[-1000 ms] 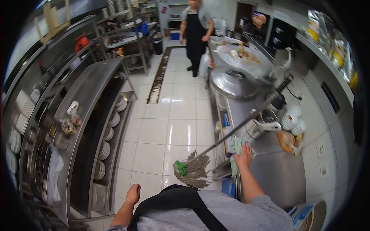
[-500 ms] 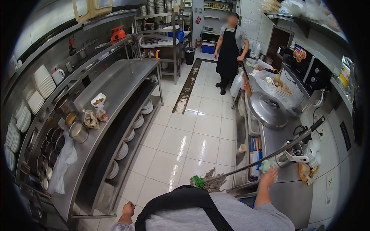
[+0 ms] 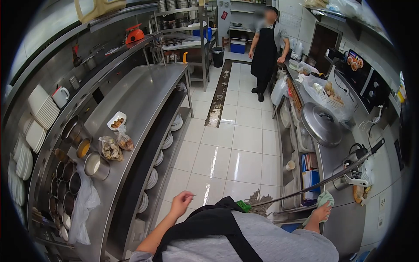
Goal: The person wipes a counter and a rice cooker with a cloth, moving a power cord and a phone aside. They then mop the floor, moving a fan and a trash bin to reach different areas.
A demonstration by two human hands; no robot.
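Note:
My right hand (image 3: pixel 322 213) is closed on a pale green cloth (image 3: pixel 325 199) at the edge of the right steel counter (image 3: pixel 345 222). My left hand (image 3: pixel 181 203) is held up over the floor, in front of my body. Its fingers are pinched together, and a tiny thin thing shows at their tips, too small to name. Close to my right arm, a mop (image 3: pixel 305 189) leans with its handle across the right counter. Its grey strings (image 3: pixel 262 203) and green clamp are down by my apron.
On the left steel table (image 3: pixel 131 94) are a white tray (image 3: pixel 117 121), bagged food (image 3: pixel 111 148), metal pots (image 3: pixel 97 166) and a plastic bag. A large lid (image 3: pixel 322 124) lies on the right counter. A co-worker in a black apron (image 3: pixel 264 52) stands beside that counter, farther back.
My left hand has risen from low beside my body and moved forward and right. My right hand still holds the cloth. Most of the scene has shifted right in view.

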